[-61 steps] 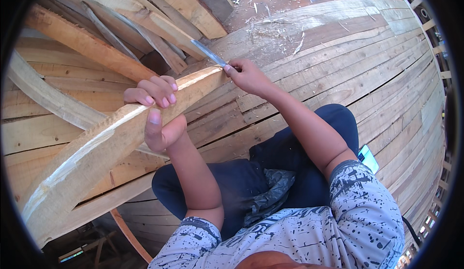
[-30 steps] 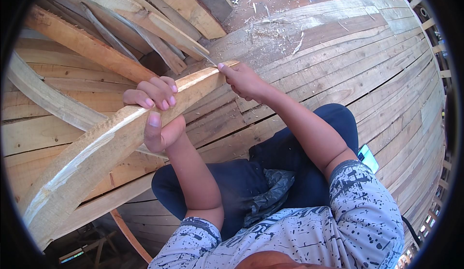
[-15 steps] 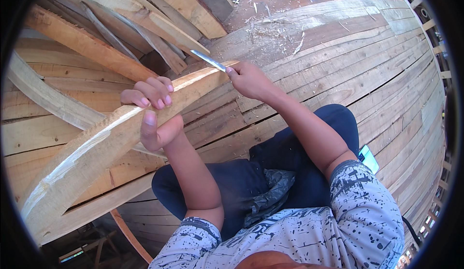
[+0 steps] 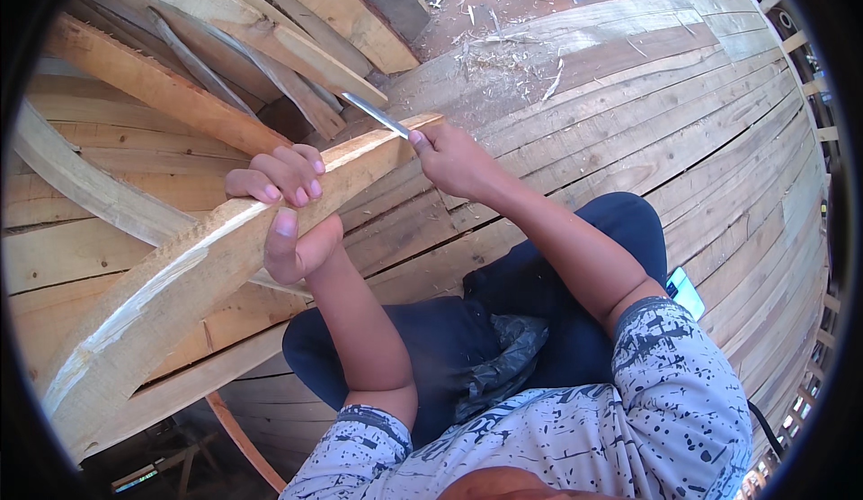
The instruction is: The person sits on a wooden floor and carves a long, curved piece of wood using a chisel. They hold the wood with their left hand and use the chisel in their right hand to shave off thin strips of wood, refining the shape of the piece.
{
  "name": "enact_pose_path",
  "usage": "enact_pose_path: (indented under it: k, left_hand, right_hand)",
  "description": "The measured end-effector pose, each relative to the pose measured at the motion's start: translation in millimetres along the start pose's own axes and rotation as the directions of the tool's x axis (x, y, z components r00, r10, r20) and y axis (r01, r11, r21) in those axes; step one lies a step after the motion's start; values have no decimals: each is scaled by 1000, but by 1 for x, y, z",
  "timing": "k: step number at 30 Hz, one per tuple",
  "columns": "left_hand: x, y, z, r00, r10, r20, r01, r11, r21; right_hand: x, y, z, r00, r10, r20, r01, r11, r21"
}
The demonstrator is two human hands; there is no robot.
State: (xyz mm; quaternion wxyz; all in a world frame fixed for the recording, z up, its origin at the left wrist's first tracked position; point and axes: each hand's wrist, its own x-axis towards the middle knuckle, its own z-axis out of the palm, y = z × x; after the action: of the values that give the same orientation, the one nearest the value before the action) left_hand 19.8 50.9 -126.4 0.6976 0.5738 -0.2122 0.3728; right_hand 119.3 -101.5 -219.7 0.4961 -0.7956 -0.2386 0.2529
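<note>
A long curved wooden plank [image 4: 193, 289] slants from the lower left up to the middle, with a pale, freshly cut strip along its upper edge. My left hand [image 4: 292, 196] clasps the plank around its middle, fingers over the top edge and thumb on the near face. Near the plank's far end, my right hand [image 4: 457, 166] is closed around the handle of a knife [image 4: 376, 115]. The narrow metal blade points up and left, lying across the plank's edge. My fist hides the handle.
Several boards [image 4: 162, 78] lean together at the upper left, and another curved wooden piece [image 4: 90, 185] passes behind the plank. Wood shavings [image 4: 508, 64] litter the planked floor [image 4: 719, 168] ahead. A phone-like object [image 4: 686, 295] lies beside my right knee.
My right hand and the knife have shifted slightly left and toward me along the plank's edge. The left hand keeps its grip in nearly the same place.
</note>
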Motion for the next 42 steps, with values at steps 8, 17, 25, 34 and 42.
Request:
enact_pose_path:
  k: [8,17,25,34,42]
  left_hand:
    - [3,-4,3,998,35,-54,-34,999,17]
    - [1,-7,18,991,62,-120,-54,996,70]
    - [1,-11,26,984,70,-162,-62,996,56]
    - [4,-11,24,987,75,-145,-69,997,45]
    - [-3,-7,33,998,60,-33,-58,997,48]
  right_hand:
    - [9,2,3,993,105,-48,-108,992,-70]
    - [11,10,0,988,152,-36,-155,985,-80]
    - [18,24,-5,986,166,29,-162,980,-112]
    - [13,2,-8,991,133,35,-127,984,-124]
    - [-11,-20,-16,997,48,52,-40,990,-138]
